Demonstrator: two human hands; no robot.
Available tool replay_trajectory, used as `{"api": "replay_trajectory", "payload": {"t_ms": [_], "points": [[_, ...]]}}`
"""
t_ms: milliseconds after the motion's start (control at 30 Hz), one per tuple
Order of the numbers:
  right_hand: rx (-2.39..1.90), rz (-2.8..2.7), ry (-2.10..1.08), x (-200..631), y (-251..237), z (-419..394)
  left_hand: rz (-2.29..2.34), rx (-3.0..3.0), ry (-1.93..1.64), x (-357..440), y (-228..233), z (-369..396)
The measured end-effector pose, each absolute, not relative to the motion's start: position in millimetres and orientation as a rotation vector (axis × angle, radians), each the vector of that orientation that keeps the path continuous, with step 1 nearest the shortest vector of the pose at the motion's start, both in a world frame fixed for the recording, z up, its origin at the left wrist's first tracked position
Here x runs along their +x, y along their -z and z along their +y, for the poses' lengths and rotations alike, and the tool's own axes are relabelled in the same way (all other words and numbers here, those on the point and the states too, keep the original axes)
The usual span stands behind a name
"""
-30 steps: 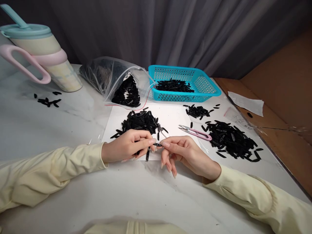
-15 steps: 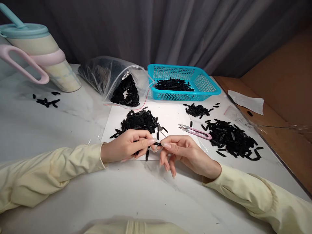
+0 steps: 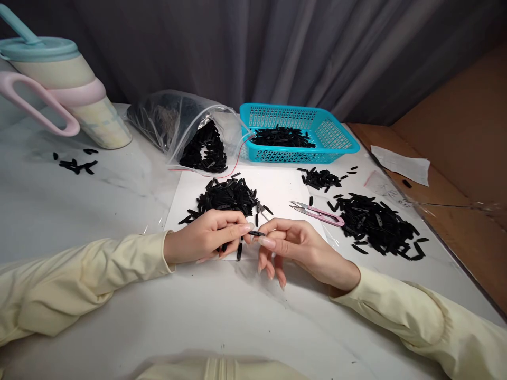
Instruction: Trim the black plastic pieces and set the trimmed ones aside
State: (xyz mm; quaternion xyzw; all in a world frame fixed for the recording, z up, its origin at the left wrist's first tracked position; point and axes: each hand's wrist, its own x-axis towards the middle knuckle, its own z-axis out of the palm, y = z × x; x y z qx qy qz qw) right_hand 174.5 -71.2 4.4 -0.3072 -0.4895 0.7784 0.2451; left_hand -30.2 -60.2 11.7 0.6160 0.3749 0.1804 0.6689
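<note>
Left hand curled, thumb and forefinger pinched on one end of a small black strip; right hand meets it from the other side, thumb and forefinger closed on the same strip, remaining fingers hanging down toward the table. Strip held just above the near edge of a white sheet. Both forearms in pale yellow sleeves, resting on the table.

One loose black piece lies on the sheet just below the left fingertips. Behind the left hand, on the sheet: a heap of black strips. Right of the hands: pink thread snips, blades pointing left. Beyond the snips, to the right: a larger pile of black pieces; a smaller pile farther back.

Far row: clear plastic bag lying open, black strips inside; turquoise basket beside it, also holding strips. Far left: pastel tumbler with pink handle, a few black pieces scattered before it. Grey curtain behind.
</note>
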Motion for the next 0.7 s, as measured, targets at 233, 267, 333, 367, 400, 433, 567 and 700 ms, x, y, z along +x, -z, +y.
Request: {"api": "replay_trajectory", "payload": {"t_ms": [233, 267, 333, 367, 400, 433, 567, 700], "points": [[-0.937, -1.472, -2.049, 171.1, -2.5, -77.0, 0.867, 1.429, -0.412, -31.0, -10.2, -60.9], [-0.943, -1.483, -2.044, 171.0, -2.2, -77.3, 0.867, 1.433, -0.414, -31.1, -10.2, -60.9], [-0.951, -1.488, -2.04, 170.9, -2.3, -77.7, 0.865, 1.437, -0.418, -31.1, -10.1, -60.8], [-0.956, -1.487, -2.039, 170.9, -2.6, -77.7, 0.867, 1.44, -0.414, -31.1, -10.1, -60.7], [-0.96, -1.486, -2.039, 170.8, -3.1, -77.7, 0.868, 1.442, -0.411, -31.1, -10.2, -60.6], [-0.964, -1.485, -2.038, 170.6, -3.7, -77.6, 0.868, 1.444, -0.409, -31.0, -10.2, -60.6], [-0.984, -1.496, -2.038, 169.9, -6.0, -77.0, 0.857, 1.46, -0.423, -30.6, -10.6, -60.7], [-0.987, -1.503, -2.038, 169.2, -6.7, -76.5, 0.869, 1.477, -0.411, -30.4, -11.4, -61.3]]}}
